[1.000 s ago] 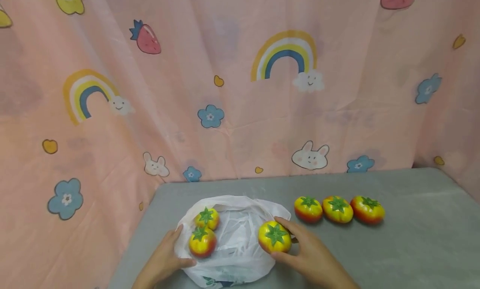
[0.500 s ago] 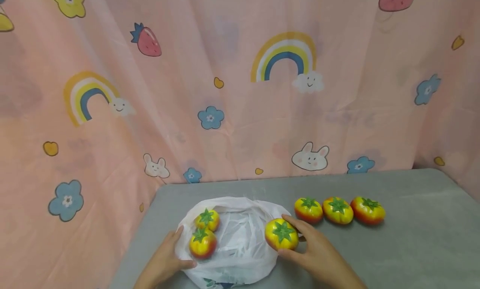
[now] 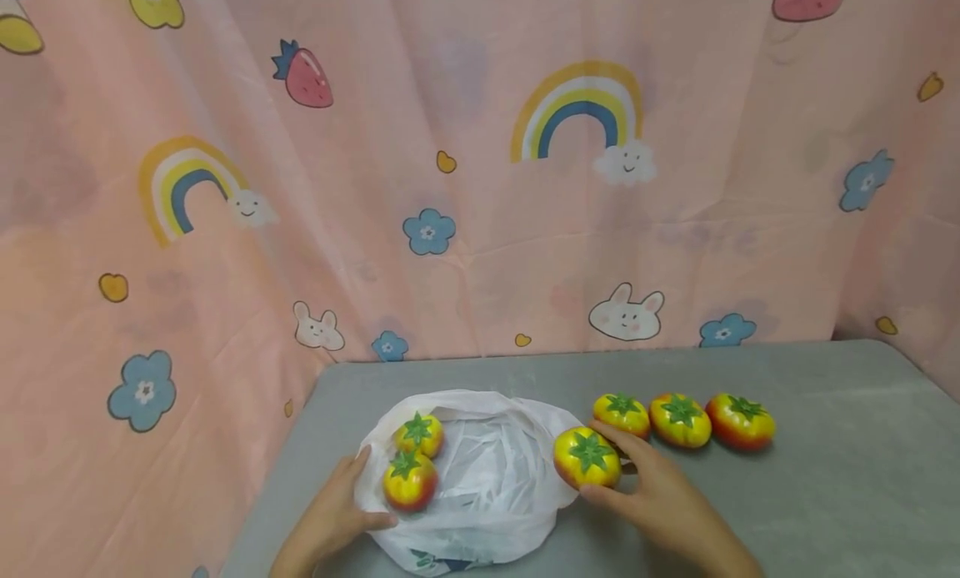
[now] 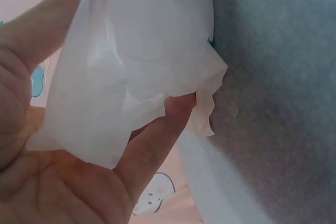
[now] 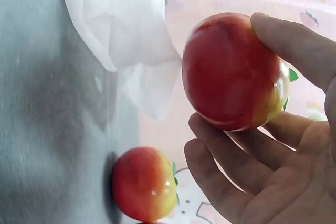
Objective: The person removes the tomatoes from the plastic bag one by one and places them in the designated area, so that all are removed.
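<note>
In the head view my right hand (image 3: 660, 490) grips a yellow-and-red tomato (image 3: 587, 459) with a green star-shaped top, between thumb and fingers. It is held off the table at the right rim of a white plastic bag (image 3: 495, 524). The right wrist view shows the tomato's red underside (image 5: 226, 74). My left hand (image 3: 333, 511) holds the bag's left rim; in the left wrist view the thin film (image 4: 105, 77) lies between thumb and fingers. Two tomatoes, a front one (image 3: 410, 482) and a back one (image 3: 420, 435), lie in the bag's left side.
Behind and right of my right hand, three tomatoes stand in a row on the grey table (image 3: 840, 461): left (image 3: 621, 414), middle (image 3: 680, 420) and right (image 3: 740, 422). A pink patterned curtain (image 3: 480, 294) hangs behind the table.
My right hand has moved to the right with the tomato, from over the bag's right side to its rim. The left hand stays on the bag. The head view has shifted slightly.
</note>
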Tool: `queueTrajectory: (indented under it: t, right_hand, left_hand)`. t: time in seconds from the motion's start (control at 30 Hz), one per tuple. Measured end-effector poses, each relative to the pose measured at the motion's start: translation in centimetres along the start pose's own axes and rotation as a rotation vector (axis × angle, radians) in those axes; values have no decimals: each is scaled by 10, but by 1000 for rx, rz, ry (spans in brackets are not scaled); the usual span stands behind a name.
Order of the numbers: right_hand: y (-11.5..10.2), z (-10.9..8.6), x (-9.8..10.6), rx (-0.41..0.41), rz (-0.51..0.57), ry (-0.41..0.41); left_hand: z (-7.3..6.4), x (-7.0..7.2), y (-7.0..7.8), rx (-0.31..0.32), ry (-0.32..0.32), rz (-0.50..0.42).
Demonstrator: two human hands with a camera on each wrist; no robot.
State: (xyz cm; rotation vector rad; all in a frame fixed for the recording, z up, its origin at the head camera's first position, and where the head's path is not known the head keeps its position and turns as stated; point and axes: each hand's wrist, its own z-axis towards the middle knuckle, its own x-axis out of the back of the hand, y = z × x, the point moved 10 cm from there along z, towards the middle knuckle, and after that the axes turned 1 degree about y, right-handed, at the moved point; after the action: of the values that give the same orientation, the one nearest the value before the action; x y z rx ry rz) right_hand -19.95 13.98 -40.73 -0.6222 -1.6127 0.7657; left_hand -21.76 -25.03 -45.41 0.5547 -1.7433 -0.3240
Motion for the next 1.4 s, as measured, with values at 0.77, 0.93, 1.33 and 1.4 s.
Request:
queueTrajectory:
  t: [0.77, 0.93, 1.33, 1.4]
  right_hand:
    - [37, 4, 31, -17, -75, 5]
    - [42, 5, 34, -5, -94, 15]
    - [57, 10, 33, -59, -82, -25]
    - [59, 11, 32, -71, -83, -28]
  left_hand:
    - [2, -1, 1, 17, 6, 17]
    - [2, -1, 1, 25, 5, 18]
    - [2, -1, 0, 35, 4, 15]
    - [2, -1, 0, 41, 1, 14]
